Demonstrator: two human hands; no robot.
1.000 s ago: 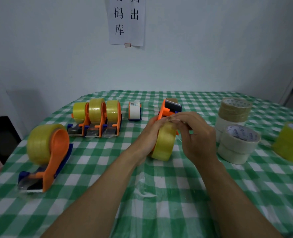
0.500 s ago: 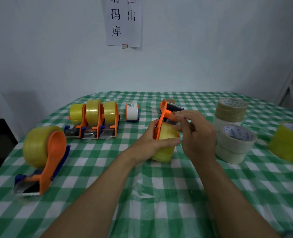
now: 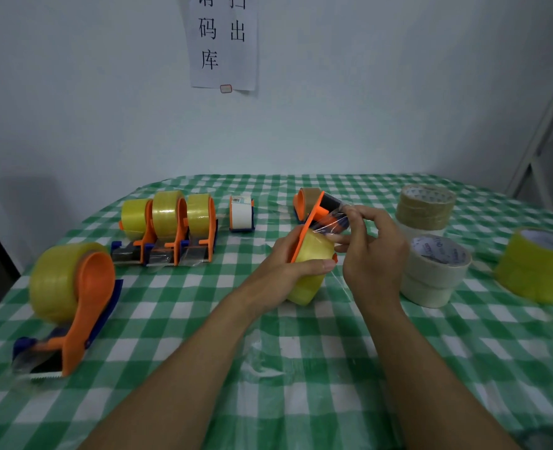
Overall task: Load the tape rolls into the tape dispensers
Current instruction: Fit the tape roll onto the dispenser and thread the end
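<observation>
My left hand (image 3: 285, 267) grips an orange tape dispenser (image 3: 314, 219) with a yellow tape roll (image 3: 311, 271) on it, thumb across the roll. My right hand (image 3: 375, 251) pinches the clear tape end (image 3: 330, 222) stretched over the dispenser's black head. A brown-roll dispenser (image 3: 307, 199) lies just behind. Loose rolls stand to the right: a brown stack (image 3: 426, 206), white rolls (image 3: 437, 271) and a yellow roll (image 3: 538, 264).
Three loaded orange dispensers (image 3: 168, 228) stand in a row at the back left, a large loaded one (image 3: 70, 297) lies at the near left, and a small white-tape dispenser (image 3: 242, 213) sits mid-back. The table wears a green checked cloth (image 3: 301, 368). A paper sign (image 3: 223, 40) hangs on the wall.
The dispenser has tilted up in my left hand, thumb now over the roll. My right hand has drawn the tape end from the roll up to the dispenser's head.
</observation>
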